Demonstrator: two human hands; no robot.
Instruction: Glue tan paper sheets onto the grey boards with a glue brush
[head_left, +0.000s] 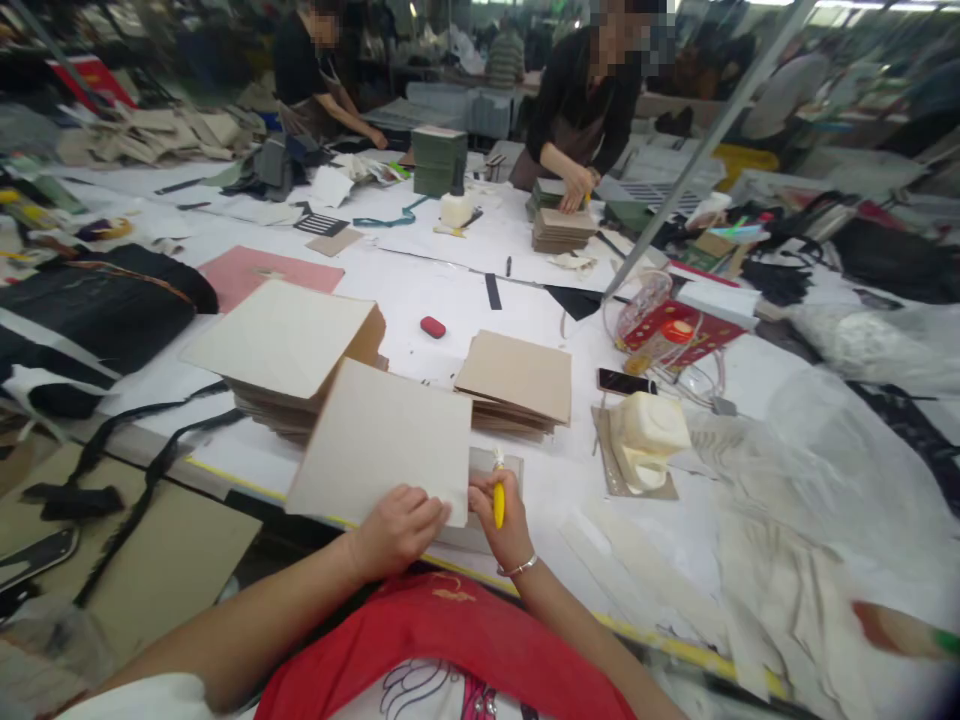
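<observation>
My left hand (pixel 405 528) grips the near edge of a pale beige board (pixel 386 430), which is tilted up over the table's front edge. In my right hand (pixel 504 515) is a brush with a yellow handle (pixel 499 505) and whitish bristles pointing away from me. The right fingertips are close to the board's right corner; whether they also pinch it I cannot tell. Behind the held board rises a tall stack of boards (pixel 289 335), partly covered by it. A lower board stack (pixel 517 375) lies to the right. Under the hands, part of a greyish sheet (pixel 512 470) shows.
A cut-open white plastic jug (pixel 649 435) stands on a small board at right, beside a phone (pixel 626 381). A red oval object (pixel 433 326) lies mid-table. A metal pole (pixel 697 160) rises at right. Across the table, two people (pixel 581 110) handle materials. Plastic sheeting (pixel 832 470) covers the right side.
</observation>
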